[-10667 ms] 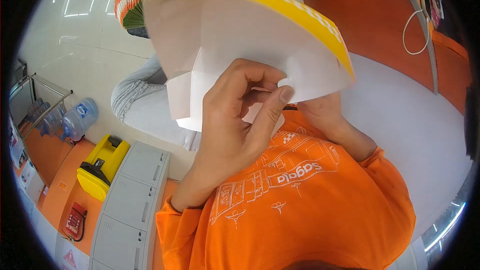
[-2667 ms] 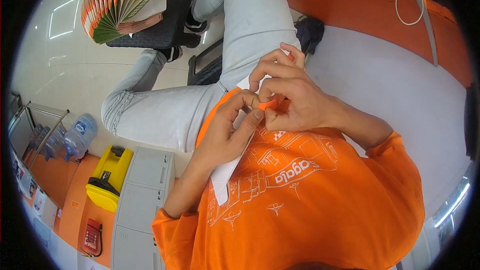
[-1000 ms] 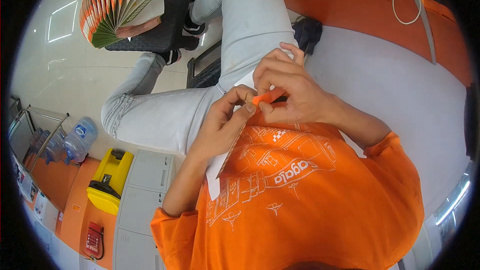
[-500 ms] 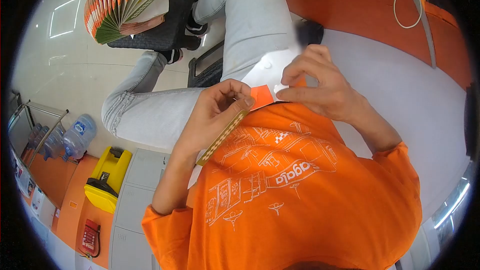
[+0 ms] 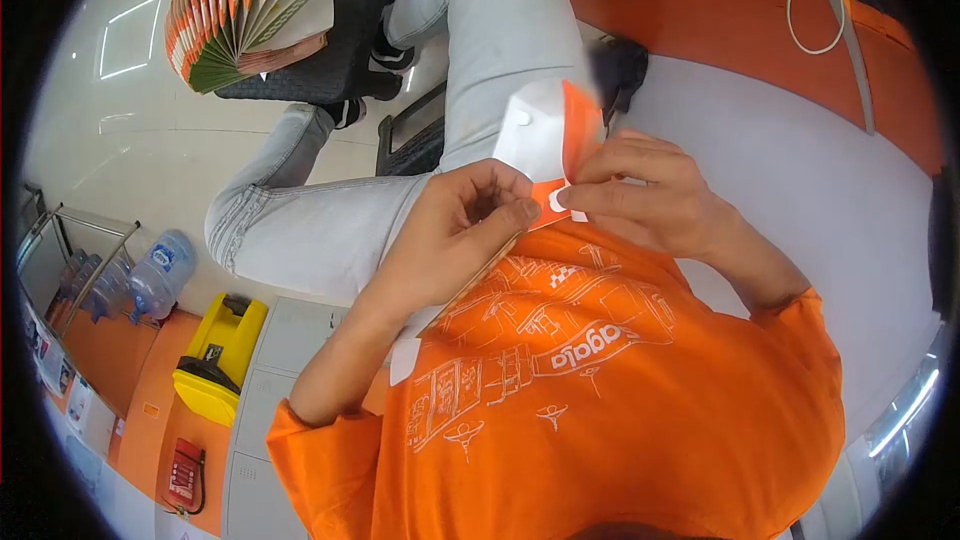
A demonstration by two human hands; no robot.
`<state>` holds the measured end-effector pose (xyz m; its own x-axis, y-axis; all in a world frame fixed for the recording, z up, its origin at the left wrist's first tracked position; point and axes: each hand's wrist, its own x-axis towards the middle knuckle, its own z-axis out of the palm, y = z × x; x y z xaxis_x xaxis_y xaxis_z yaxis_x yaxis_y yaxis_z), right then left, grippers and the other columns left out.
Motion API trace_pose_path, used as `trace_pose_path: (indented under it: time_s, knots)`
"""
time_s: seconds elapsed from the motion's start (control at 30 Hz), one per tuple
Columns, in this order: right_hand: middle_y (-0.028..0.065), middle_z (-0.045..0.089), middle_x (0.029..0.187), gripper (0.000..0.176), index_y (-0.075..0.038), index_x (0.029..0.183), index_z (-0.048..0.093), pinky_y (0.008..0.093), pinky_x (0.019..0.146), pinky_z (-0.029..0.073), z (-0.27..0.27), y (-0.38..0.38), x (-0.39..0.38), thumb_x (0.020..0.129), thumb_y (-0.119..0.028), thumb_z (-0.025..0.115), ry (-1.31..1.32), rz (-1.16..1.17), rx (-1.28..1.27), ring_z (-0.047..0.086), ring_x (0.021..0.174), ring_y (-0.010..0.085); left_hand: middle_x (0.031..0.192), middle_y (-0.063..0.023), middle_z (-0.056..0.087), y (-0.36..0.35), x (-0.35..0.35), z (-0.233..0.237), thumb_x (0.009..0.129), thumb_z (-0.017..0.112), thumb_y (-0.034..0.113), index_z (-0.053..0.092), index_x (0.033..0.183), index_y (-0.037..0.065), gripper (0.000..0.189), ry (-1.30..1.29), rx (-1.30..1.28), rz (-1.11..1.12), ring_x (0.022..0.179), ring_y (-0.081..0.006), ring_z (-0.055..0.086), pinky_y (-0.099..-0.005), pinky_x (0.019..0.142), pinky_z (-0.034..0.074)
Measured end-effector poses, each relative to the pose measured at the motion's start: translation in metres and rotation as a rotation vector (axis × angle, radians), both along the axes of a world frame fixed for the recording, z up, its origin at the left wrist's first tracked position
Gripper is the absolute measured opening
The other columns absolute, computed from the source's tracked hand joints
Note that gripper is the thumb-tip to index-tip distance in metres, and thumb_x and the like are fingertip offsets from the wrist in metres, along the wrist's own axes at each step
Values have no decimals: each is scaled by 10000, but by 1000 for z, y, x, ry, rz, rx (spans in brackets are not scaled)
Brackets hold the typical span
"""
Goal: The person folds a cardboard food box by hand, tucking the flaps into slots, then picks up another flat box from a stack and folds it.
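As small white piece (image 5: 557,201) meets orange flap (image 5: 541,193), right hand (image 5: 665,190) pinches piece, left hand (image 5: 440,235) grasps flap (fingers close together); both parts seem in contact.

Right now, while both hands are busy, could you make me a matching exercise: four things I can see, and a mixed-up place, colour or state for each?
1. Left hand
2. Fanned stack of folded cards
3. Right hand
4. Lockers

A. Grey
B. Pinching a small white piece
C. Gripping the edge of an orange-and-white card
D. On a black stool

Pairs: 1-C, 2-D, 3-B, 4-A
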<state>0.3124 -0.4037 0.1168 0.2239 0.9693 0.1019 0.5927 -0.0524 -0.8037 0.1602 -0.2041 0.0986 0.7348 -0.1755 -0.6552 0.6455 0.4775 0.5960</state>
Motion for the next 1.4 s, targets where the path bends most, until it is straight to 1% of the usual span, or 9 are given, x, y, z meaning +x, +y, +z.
trace_pose_path:
  time_s: [0.03, 0.2, 0.23, 0.33, 0.4, 0.5, 0.8, 1.1, 1.4]
  knots:
    - [73, 671, 959, 224, -29, 991, 716, 320, 670, 505, 0, 1, -2, 778, -17, 787, 1, -1, -2, 626, 757, 227, 830, 19, 641, -4, -2, -1, 973, 669, 79, 648, 1010, -17, 105, -9, -11, 80, 725, -14, 543, -189, 640, 429]
    - [50, 676, 889, 203, -17, 980, 715, 261, 594, 485, 8, 5, -9, 786, 40, 733, 380, -264, -166, 621, 708, 128, 846, 5, 656, -18, -5, -9, 966, 669, 69, 645, 1011, -21, 103, -80, 112, 104, 757, -39, 566, -209, 679, 454]
    - [50, 676, 889, 203, -17, 980, 715, 261, 594, 485, 7, 5, -9, 786, 40, 733, 366, -266, -163, 621, 708, 128, 847, -1, 662, -20, -2, -12, 965, 669, 68, 646, 1005, -22, 101, -133, 156, 117, 765, -49, 571, -217, 694, 461]
    - [25, 673, 868, 151, -7, 954, 687, 241, 633, 492, 7, 3, -11, 819, 46, 728, 521, -427, -308, 604, 724, 65, 914, 3, 653, -24, 0, -7, 983, 664, 71, 636, 1000, 3, 76, -117, 134, 117, 851, -45, 589, -201, 769, 461]
    - [0, 661, 885, 187, -18, 979, 638, 216, 684, 503, 6, 2, -12, 833, 63, 722, 889, -626, -367, 601, 760, 49, 905, 2, 653, -27, 1, -7, 983, 667, 74, 636, 998, 0, 81, -121, 159, 148, 838, -43, 587, -198, 752, 458]
    - [1, 647, 898, 226, -29, 1015, 586, 204, 732, 515, 9, 9, -11, 854, 68, 710, 999, -682, -339, 607, 789, 55, 886, 5, 652, -33, 4, -8, 985, 667, 80, 636, 996, -3, 90, -134, 198, 189, 808, -39, 581, -192, 719, 451]
    - [25, 653, 905, 205, -17, 1002, 610, 233, 726, 536, -7, 2, -10, 848, 23, 740, 897, -711, -501, 618, 814, 74, 891, 13, 644, -44, 6, -30, 1019, 628, 108, 628, 1023, 2, 107, -98, 142, 142, 780, -27, 551, -182, 693, 430]
    - [27, 669, 834, 206, -3, 972, 640, 247, 683, 515, -23, 3, 0, 823, -24, 781, 825, -606, -528, 623, 748, 87, 914, -2, 645, -47, 5, -46, 1027, 620, 107, 624, 1063, -10, 122, -106, 60, 167, 811, -40, 561, -197, 706, 451]
    - [38, 675, 830, 215, -24, 949, 600, 249, 657, 504, -35, 2, -7, 833, -20, 782, 878, -679, -448, 632, 755, 84, 900, 7, 640, -47, 3, -49, 1035, 595, 90, 620, 1078, -19, 119, -95, 29, 232, 793, -33, 556, -194, 689, 444]
